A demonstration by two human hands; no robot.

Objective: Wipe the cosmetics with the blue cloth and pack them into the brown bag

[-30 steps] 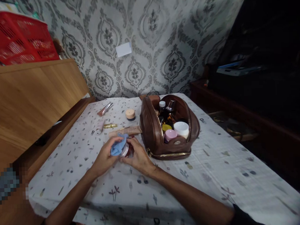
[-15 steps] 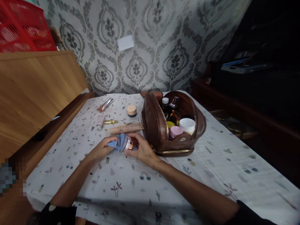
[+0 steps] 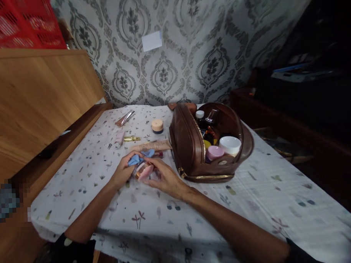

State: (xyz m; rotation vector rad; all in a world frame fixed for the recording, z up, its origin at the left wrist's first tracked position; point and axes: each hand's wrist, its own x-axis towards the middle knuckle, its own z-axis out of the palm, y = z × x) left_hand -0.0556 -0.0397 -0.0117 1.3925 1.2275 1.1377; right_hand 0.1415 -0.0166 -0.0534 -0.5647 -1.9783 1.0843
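Note:
My left hand (image 3: pixel 122 172) is closed on a blue cloth (image 3: pixel 136 159), which presses against the top of a small clear jar with a pinkish-copper part (image 3: pixel 143 171). Gripping the jar from the other side is my right hand (image 3: pixel 165 178), its fingers curled round it. Just behind the hands lies a long beige tube (image 3: pixel 161 145), with a small dark red item (image 3: pixel 159 154) beside it. To the right stands an unzipped brown toiletry bag (image 3: pixel 187 146) holding a white jar (image 3: pixel 230 145), a pink-lidded jar (image 3: pixel 215 152) and several bottles.
Toward the back of the cloth-covered table (image 3: pixel 109 226) are a peach-lidded jar (image 3: pixel 157 125), a gold tube (image 3: pixel 131 138), a pale pink tube (image 3: pixel 119 139) and a shiny rose tube (image 3: pixel 125 118). A wooden panel (image 3: pixel 41 86) borders the left, with a red basket (image 3: pixel 22 25) above.
The jar has been turned in my hands, so its pinkish face now tilts toward me. The cloth has shifted to its upper side. The view has moved slightly.

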